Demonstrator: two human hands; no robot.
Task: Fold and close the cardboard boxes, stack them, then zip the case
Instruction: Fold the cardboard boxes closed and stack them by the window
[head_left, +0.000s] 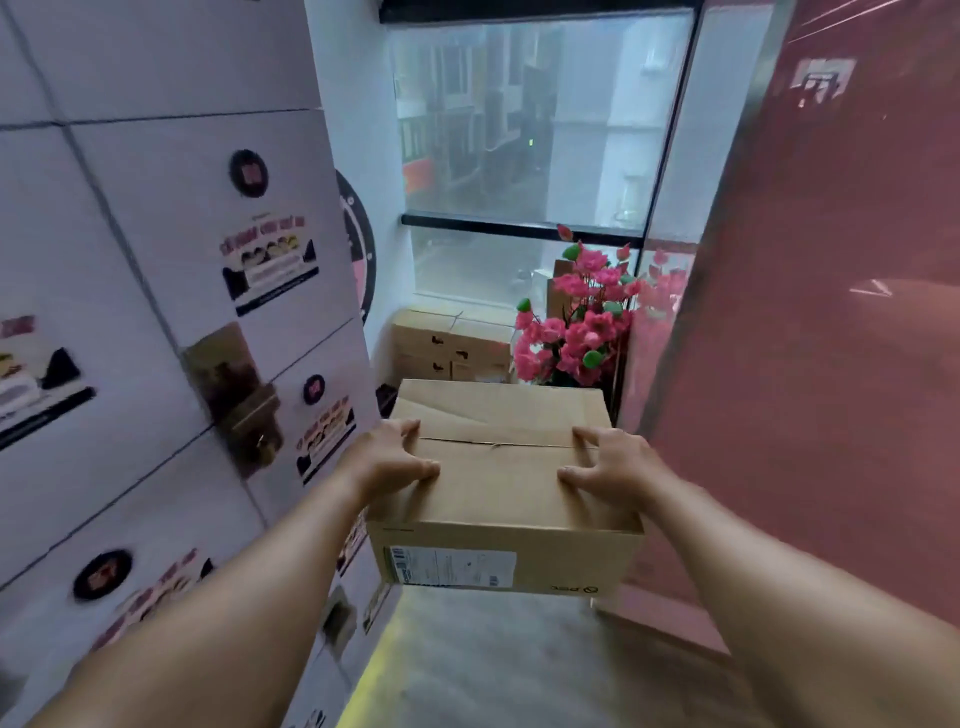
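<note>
A person holds a closed cardboard box out in front of them, above the grey floor. The left hand grips the box's left edge, its fingers curled over onto the top flaps; the right hand grips the right edge the same way, fingers bent down on the lid. Between the two sets of fingers runs the seam where the top flaps meet, shut but not taped. Below the fingers, on the near side of the box, sits a white shipping label. Beyond the fingers, against the window, stand stacked cardboard boxes, closed, and just right of them a bunch of pink flowers. To the left of the left fingers rises a wall of white cartons with printed stickers; to the right of the right fingers stands a glossy pink panel.
</note>
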